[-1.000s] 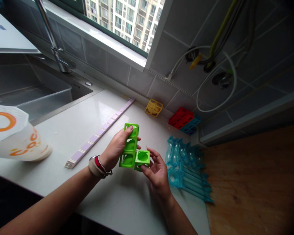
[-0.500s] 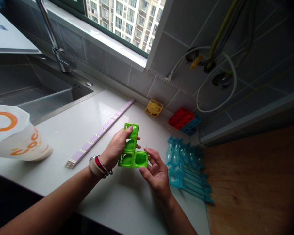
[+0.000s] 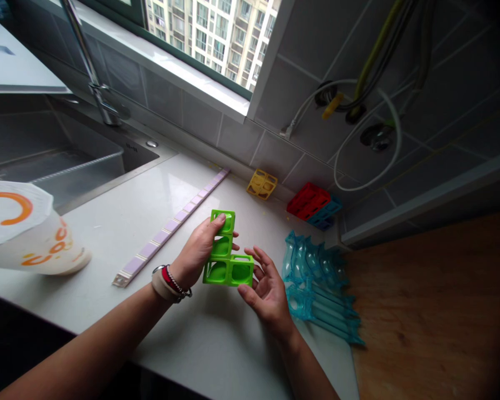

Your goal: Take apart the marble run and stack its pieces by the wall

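Observation:
An L-shaped piece of several bright green hollow cubes is held upright above the white counter. My left hand grips its upright column, thumb on the top cube. My right hand sits just right of the lower end cube, fingers spread and loosely curled, fingertips at or near its side. A bracelet and wristband ring my left wrist.
Clear blue plastic pieces lie right of my hands. A yellow cube and red and blue cubes sit by the tiled wall. A lilac segmented strip runs diagonally. A white and orange bag, a sink, a wooden top.
The right-hand cube, held tilted against the column's base a second ago, now sits flush in line with it. My right fingers have loosened from a pinch to spread.

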Demonstrator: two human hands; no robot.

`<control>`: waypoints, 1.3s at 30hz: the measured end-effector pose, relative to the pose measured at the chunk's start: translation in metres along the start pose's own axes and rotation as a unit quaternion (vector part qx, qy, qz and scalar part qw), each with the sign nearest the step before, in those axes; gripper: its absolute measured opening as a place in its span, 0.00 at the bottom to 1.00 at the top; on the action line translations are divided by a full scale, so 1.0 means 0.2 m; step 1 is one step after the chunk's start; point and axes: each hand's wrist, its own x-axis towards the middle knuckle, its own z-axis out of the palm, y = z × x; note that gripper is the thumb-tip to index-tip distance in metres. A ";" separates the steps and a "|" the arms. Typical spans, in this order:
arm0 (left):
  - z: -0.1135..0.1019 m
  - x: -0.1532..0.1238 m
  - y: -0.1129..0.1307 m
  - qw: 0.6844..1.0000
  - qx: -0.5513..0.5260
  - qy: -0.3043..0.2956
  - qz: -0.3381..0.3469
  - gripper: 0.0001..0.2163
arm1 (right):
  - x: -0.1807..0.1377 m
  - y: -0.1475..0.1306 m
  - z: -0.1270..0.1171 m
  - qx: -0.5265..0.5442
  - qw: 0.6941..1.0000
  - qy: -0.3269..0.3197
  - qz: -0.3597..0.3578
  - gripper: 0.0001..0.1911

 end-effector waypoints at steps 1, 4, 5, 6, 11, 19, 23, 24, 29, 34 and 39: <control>0.00 0.00 0.00 1.000 0.001 -0.007 0.008 0.25 | 0.01 0.00 0.00 0.011 1.000 0.008 0.027 0.36; -0.01 -0.01 0.01 0.998 0.017 -0.040 0.048 0.25 | 0.02 -0.01 -0.01 0.042 0.995 0.013 0.089 0.31; -0.01 -0.01 0.02 0.996 0.027 -0.053 0.063 0.26 | 0.03 -0.01 -0.02 0.055 0.993 0.011 0.101 0.30; -0.01 -0.02 0.02 0.994 0.039 -0.068 0.075 0.27 | 0.03 -0.02 -0.02 0.069 0.992 0.007 0.109 0.29; 0.01 -0.03 0.00 0.980 0.163 -0.108 0.046 0.22 | 0.04 -0.03 -0.03 0.117 0.988 0.036 0.099 0.28; 0.00 -0.02 -0.06 0.963 0.251 -0.077 0.063 0.18 | 0.02 0.00 -0.02 0.037 0.998 0.043 0.004 0.26; 0.00 -0.02 -0.05 0.968 0.238 -0.078 0.014 0.19 | 0.01 0.00 -0.02 -0.085 0.993 0.052 -0.056 0.19; 0.00 -0.02 -0.05 0.968 0.238 -0.075 0.010 0.19 | 0.00 0.00 -0.02 -0.106 0.991 0.052 -0.067 0.20; 0.00 -0.01 -0.04 0.968 0.240 -0.072 0.019 0.19 | 0.01 -0.02 -0.03 -0.174 0.977 0.055 -0.115 0.24; 0.00 -0.01 -0.05 0.967 0.243 -0.056 0.045 0.20 | 0.00 -0.02 -0.02 -0.151 0.983 0.067 -0.081 0.33; 0.01 -0.02 -0.05 0.976 0.192 -0.054 0.083 0.22 | 0.01 -0.01 0.00 0.052 0.996 0.061 0.033 0.51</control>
